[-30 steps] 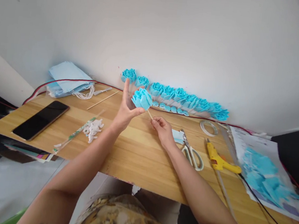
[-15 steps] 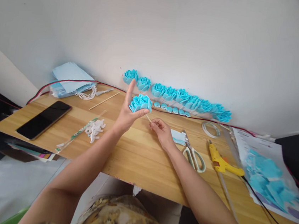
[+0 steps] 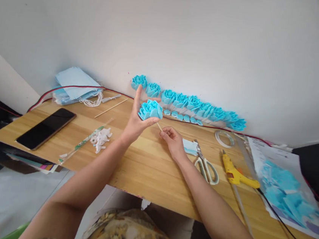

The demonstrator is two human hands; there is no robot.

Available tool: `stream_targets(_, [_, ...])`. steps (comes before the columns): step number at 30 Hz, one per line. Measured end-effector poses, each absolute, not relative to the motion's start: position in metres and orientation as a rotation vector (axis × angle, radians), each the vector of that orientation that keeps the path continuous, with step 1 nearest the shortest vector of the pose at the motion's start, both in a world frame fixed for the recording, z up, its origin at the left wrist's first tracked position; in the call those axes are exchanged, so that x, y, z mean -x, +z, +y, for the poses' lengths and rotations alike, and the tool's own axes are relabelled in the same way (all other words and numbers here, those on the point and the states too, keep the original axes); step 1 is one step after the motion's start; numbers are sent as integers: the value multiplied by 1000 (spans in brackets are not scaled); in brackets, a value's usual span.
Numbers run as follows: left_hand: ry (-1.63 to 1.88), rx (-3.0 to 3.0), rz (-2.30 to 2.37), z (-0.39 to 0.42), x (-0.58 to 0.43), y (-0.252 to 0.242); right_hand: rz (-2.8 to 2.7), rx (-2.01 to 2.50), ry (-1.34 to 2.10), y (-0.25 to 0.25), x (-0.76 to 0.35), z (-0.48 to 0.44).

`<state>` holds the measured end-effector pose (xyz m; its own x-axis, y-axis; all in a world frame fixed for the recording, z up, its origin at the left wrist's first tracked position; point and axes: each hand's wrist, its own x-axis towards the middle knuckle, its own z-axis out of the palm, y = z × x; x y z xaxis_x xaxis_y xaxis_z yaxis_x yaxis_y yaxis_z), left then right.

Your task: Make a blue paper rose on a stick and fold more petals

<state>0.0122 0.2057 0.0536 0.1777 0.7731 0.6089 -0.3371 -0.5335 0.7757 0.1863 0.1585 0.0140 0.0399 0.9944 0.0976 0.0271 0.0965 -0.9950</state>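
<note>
A blue layered flower (image 3: 150, 110) on a thin wooden stick (image 3: 159, 126) is held above the table. My left hand (image 3: 135, 121) cups the flower, its thumb pressed along the lower petals. The index finger points up, and other fingers are partly hidden behind the bloom. With thumb and fingertips, my right hand (image 3: 173, 140) pinches the stick below the flower. Just right of that hand lie a light blue piece of mask fabric (image 3: 190, 146) and a pair of scissors (image 3: 206, 169) with pale handles.
Several finished blue flowers (image 3: 193, 102) line the wall, with small folded petals (image 3: 186, 118) before them. A yellow glue gun (image 3: 235, 174), tape roll (image 3: 224, 139) and blue pieces (image 3: 282, 185) lie right. At left are a phone (image 3: 47, 128), white scraps (image 3: 100, 139), masks (image 3: 78, 82) and another stick (image 3: 111, 108).
A finger of my left hand now shows stretched out behind the flower. Otherwise both hands hold nearly the same place, and the view has shifted slightly.
</note>
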Motion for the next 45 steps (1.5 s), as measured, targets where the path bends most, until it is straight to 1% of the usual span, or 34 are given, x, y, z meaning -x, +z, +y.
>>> stream_targets(6, [1523, -1549, 349, 213, -11, 51, -1268, 1155, 1070, 17, -187, 157])
stream_targets(14, [1548, -1554, 318, 209, -9, 57, -1321, 1140, 1124, 14, -187, 157])
stream_targets(18, [1512, -1531, 392, 202, -8, 61, -1327, 1124, 1141, 12, -186, 158])
stream_targets(23, [1569, -1528, 539, 201, -8, 58, -1296, 1124, 1158, 10, -186, 159])
stream_targets(28, [1610, -1517, 562, 203, -8, 57, -1232, 1138, 1191, 10, -185, 159])
stream_targets(38, [1561, -1637, 358, 211, -12, 53, -1215, 1143, 1132, 14, -187, 159])
stream_targets(45, [1494, -1558, 286, 209, -8, 57, -1219, 1140, 1157, 13, -189, 160])
